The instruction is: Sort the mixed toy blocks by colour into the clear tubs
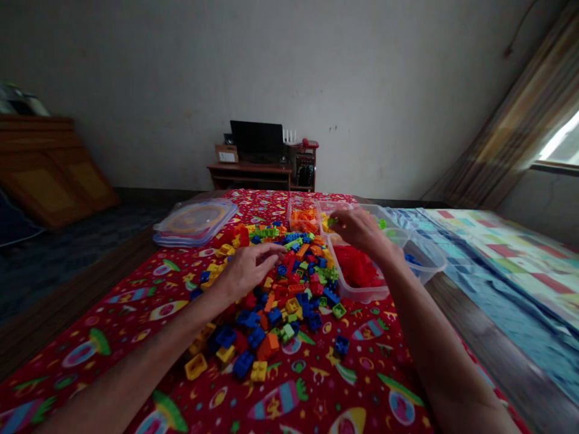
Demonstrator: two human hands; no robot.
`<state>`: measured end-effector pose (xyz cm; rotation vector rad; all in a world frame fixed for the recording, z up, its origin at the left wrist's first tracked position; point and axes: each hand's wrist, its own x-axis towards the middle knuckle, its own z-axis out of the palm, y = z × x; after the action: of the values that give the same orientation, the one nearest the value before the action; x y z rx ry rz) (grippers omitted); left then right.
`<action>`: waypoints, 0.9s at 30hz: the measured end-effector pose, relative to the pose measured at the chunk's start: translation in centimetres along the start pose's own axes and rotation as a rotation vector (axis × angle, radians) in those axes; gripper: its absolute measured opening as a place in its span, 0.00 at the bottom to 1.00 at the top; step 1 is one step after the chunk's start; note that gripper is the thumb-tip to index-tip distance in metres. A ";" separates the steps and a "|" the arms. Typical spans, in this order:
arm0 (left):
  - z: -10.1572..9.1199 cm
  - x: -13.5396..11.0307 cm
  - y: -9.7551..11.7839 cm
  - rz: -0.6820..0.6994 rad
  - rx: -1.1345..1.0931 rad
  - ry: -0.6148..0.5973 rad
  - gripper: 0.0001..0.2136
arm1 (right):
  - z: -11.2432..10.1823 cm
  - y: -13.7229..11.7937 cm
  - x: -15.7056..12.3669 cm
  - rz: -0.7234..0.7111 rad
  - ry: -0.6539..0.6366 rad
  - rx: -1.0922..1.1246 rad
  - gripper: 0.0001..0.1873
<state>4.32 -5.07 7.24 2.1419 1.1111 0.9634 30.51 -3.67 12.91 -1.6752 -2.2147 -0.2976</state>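
A heap of small plastic building blocks [280,289] in red, blue, yellow, orange and green lies on a red patterned cloth [316,386]. My left hand [248,268] rests on the heap's left side, fingers stretched toward the blocks and slightly curled, nothing clearly held. My right hand [357,232] hovers over the clear sorting tubs, fingers pinched on a small green block [332,222]. The nearest clear tub [362,294] holds red blocks. Behind it, another tub [304,218] holds orange blocks.
A stack of clear lids [194,222] lies at the far left of the cloth. More clear tubs [425,265] stand to the right. A bed with a patchwork cover [506,253] runs along the right. A desk with a monitor [257,144] stands by the far wall.
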 end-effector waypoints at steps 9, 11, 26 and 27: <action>2.9 -2.8 1.9 0.559 0.335 -0.470 0.22 | 3.3 10.1 0.0 0.501 0.378 -0.016 0.27; 3.3 -3.5 2.2 0.558 0.409 -0.551 0.28 | 3.5 10.1 0.1 0.473 0.384 0.010 0.27; 0.9 -0.9 -0.8 0.308 0.497 -0.170 0.12 | 2.1 -3.5 -0.3 -0.170 -0.152 0.146 0.13; 0.5 -0.7 -1.2 0.294 0.512 -0.152 0.13 | 2.1 -3.9 -0.4 -0.187 -0.169 0.145 0.13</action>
<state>3.87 -5.08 5.87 2.8016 1.0688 0.6648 26.59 -4.36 10.94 -1.4682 -2.4571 -0.0400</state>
